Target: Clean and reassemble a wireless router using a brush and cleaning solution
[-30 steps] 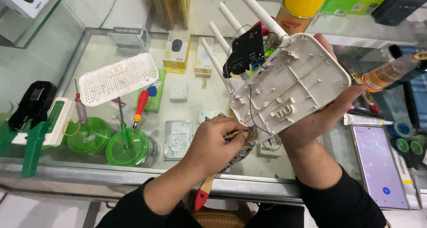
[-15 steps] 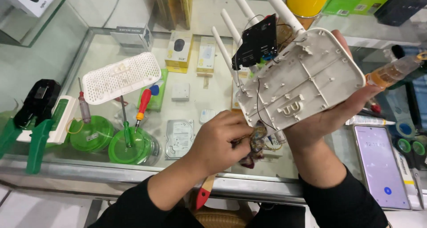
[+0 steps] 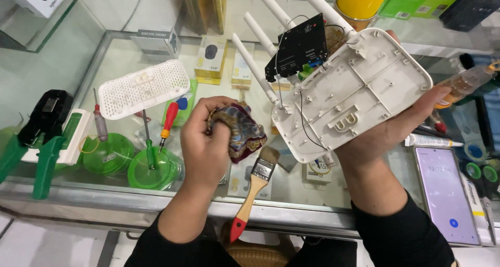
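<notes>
Head: left hand (image 3: 205, 142) clutching cloth (image 3: 239, 129)

Two bare hands were observed, the left hand (image 3: 205, 142) and the right hand (image 3: 383, 137). Long, dark, plain fabric sleeves (image 3: 401, 236) were worn on both forearms, ending short of the wrists. No rings or gloves were noted.

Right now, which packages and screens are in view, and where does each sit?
Phone: far right on the glass counter, screen lit pale lilac.
Yellow box: under the glass, centre, small with a dark oval picture.
Grey box: under the glass, upper left.
Green boxes: top right shelf.
</notes>
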